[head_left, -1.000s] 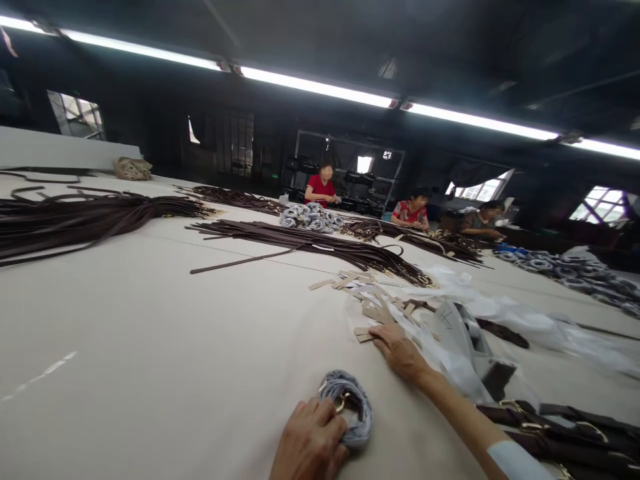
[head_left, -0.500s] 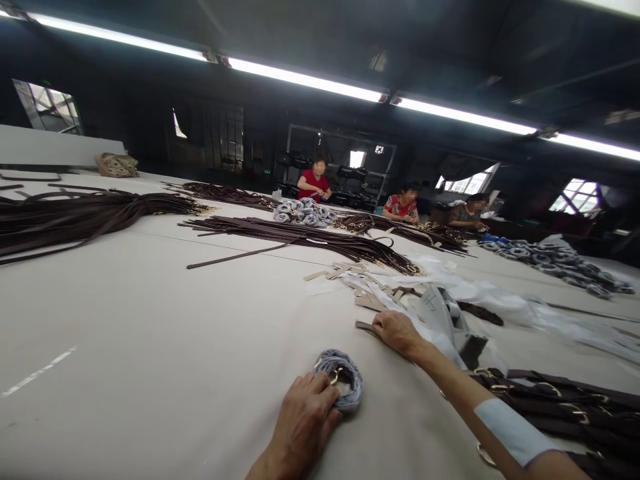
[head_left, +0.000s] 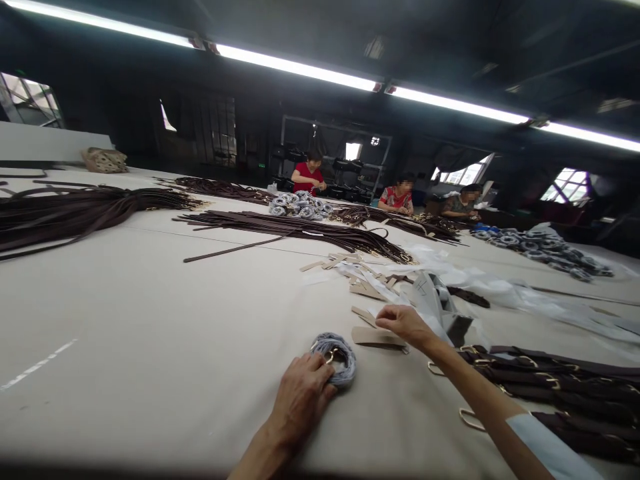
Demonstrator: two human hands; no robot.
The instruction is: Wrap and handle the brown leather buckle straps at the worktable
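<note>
A ring-shaped coil (head_left: 346,375) in grey-blue wrapping, with a gold metal clasp showing inside, lies on the pale table. My left hand (head_left: 306,385) grips its near left side, fingers curled over the rim. Beyond and to the right, my right hand (head_left: 404,325) hovers low with thumb and fingers pinched together. A narrow tan strip (head_left: 363,313) reaches its fingertips; whether they hold it I cannot tell. Just below that hand is a wider tan strip (head_left: 376,337) with a dark underside.
Dark brown straps with gold buckles (head_left: 555,383) lie at right, near my forearm. A grey tape dispenser (head_left: 435,300) stands behind my right hand, among tan scraps and clear plastic. More strap bundles (head_left: 280,230) and wrapped coils (head_left: 540,248) lie farther off. Several co-workers sit across the table.
My right hand has lifted slightly off the strip it was on, and the wide tan strip now shows beneath it. My left hand stays on the coil. The view has shifted a little.
</note>
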